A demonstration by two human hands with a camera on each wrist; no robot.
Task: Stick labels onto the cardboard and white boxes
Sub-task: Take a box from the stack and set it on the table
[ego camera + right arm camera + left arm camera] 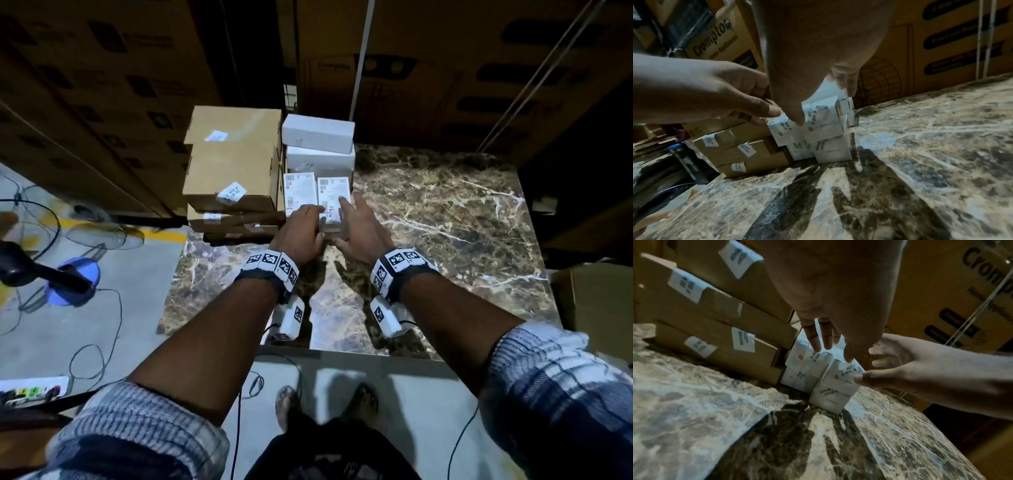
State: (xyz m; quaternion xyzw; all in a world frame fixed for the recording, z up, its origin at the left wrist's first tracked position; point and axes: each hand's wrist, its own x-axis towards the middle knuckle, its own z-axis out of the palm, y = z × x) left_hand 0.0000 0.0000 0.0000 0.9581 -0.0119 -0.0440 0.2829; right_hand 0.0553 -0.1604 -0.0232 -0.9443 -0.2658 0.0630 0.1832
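Both hands, left hand (301, 229) and right hand (359, 222), spread-fingered, press the seal label (849, 369) on the top white box (838, 379) at the table (445, 212) back edge; uneven pressure may topple the stack.

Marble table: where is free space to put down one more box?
The marble table is bare right of the white boxes and near the front edge. The back left corner is crowded: cardboard boxes, both hands at the small white stacks.
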